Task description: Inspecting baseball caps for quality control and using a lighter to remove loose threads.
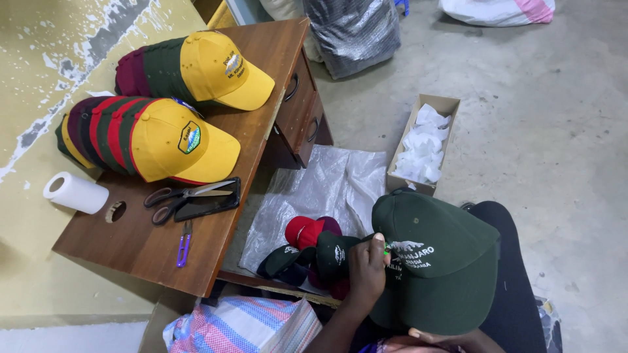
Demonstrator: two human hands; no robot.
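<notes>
1. Left hand (367, 271): fingers closed on the front panel of a dark green cap (437, 261), pinching at its white embroidery.
2. Right hand (445, 340): only a sliver shows at the bottom edge under the cap; whether it grips cannot be told.
3. The cap sits over the person's lap, right of the wooden desk (216, 242).
4. On the desk: scissors (180, 196), small purple snips (185, 243), paper roll (75, 192), two rows of stacked caps with yellow fronts (190, 140).
</notes>
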